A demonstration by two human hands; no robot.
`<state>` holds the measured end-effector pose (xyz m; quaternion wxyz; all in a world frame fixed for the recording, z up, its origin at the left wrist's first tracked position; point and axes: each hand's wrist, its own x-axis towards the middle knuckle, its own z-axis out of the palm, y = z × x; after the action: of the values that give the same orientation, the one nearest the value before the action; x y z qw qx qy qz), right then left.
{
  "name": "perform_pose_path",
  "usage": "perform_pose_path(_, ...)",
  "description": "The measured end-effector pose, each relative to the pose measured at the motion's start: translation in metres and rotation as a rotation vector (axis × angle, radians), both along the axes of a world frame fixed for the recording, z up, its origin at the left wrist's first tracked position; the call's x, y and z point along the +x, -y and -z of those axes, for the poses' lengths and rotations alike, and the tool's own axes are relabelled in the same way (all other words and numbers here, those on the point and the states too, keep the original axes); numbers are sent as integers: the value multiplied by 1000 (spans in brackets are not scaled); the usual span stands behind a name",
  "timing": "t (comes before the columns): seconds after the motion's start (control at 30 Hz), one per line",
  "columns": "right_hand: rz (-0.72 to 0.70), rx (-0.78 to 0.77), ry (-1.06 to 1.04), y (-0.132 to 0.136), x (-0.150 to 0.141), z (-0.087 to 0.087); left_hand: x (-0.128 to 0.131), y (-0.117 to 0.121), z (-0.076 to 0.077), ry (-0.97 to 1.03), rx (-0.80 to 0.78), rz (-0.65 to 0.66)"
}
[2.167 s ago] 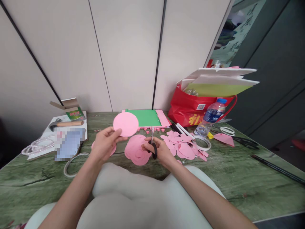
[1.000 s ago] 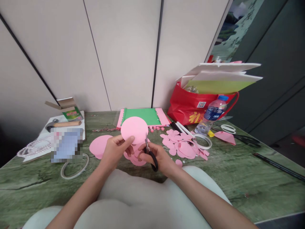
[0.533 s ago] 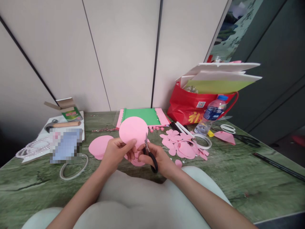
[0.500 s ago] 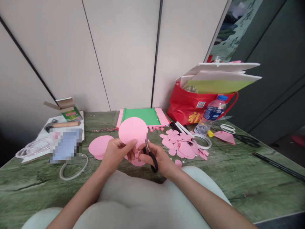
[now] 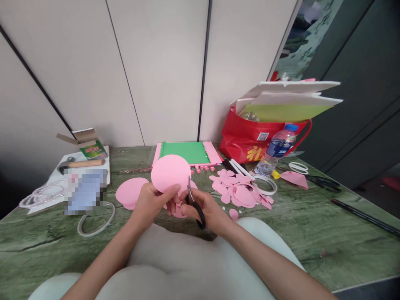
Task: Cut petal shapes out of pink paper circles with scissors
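Note:
Pinched in my left hand is a pink paper circle, held up above the table. My right hand grips black-handled scissors, whose metal blades point upward at the circle's lower right edge. Whether the blades are cutting into the paper I cannot tell. More pink paper lies under both hands, partly hidden by them. Left of my left hand rests a stack of pink paper circles. A heap of pink paper flower and petal cutouts lies to the right of my right hand.
A green and pink paper piece lies at the back. To the right stand a red bag, a water bottle and a tape roll. On the left are a tape ring, bead strings and a small box.
The pink circle has shifted slightly left and turned a little in my left hand. The scissors have moved slightly left with my right hand, their blades now tilted more to the left.

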<state>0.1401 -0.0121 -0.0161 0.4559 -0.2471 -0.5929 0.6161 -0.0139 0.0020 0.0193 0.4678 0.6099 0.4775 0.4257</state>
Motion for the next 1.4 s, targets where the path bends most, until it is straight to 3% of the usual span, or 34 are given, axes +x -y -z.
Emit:
perform_pose_path(0.73,-35,85,-174,1,-5,1,3,7,3,52,30,-1)
perform_pose_path(1.13,110,28,-64,2,-4,2,3,7,2,12,55,12)
perform_pose_path(1.4,126,-46,-22,2,-4,9,3,7,-1,-31,35,-24)
